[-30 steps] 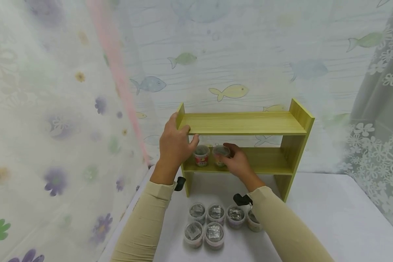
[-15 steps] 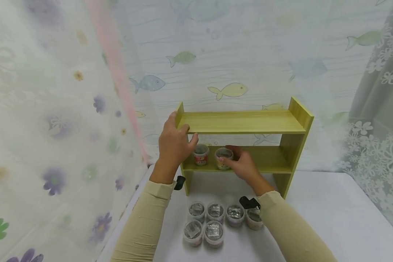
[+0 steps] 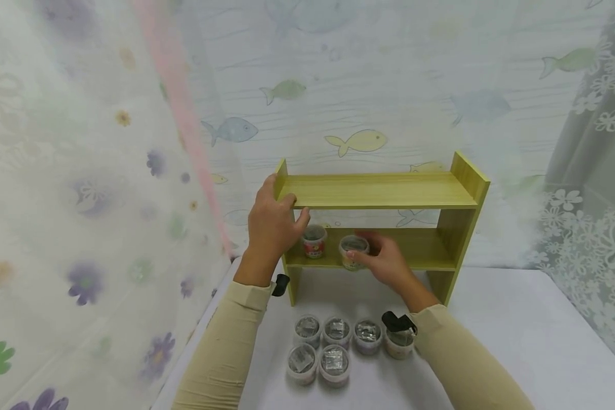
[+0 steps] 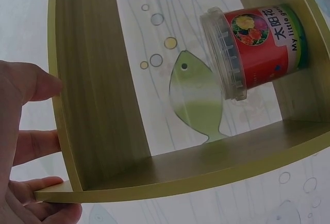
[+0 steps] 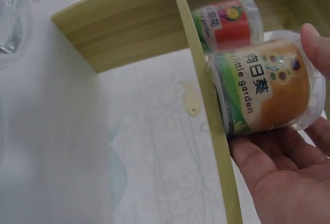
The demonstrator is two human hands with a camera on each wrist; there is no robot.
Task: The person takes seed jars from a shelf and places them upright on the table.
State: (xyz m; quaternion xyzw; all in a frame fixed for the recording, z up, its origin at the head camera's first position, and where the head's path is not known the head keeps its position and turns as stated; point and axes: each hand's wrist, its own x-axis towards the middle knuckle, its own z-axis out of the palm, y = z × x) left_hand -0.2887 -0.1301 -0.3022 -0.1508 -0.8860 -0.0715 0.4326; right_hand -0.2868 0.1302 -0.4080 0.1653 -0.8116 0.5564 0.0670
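Observation:
With fingers and thumb around its sides, my right hand [image 3: 388,263] holds a clear-lidded plastic cup [image 5: 270,87] with an orange and green "little garden" label. That cup is at the front edge of the middle board of a small yellow-green wooden shelf [image 3: 379,192]; in the right wrist view its base is by the board's edge. My left hand [image 3: 274,225] grips the shelf's upper left corner, fingers and thumb about the side panel and board edge. A similar cup with a red label [image 4: 263,46] stands upright at the left end of the middle board.
On the white tabletop [image 3: 512,319] before the shelf, several lidded cups [image 3: 335,364] stand in two rows, foil-like packets visible through their lids. The rightmost cup [image 3: 400,343] is partly behind my right wrist camera. A fish-patterned curtain [image 3: 405,85] hangs behind the shelf.
My right hand has drawn the orange-labelled cup forward and slightly right, away from the red-labelled cup. The left hand stays at the shelf corner.

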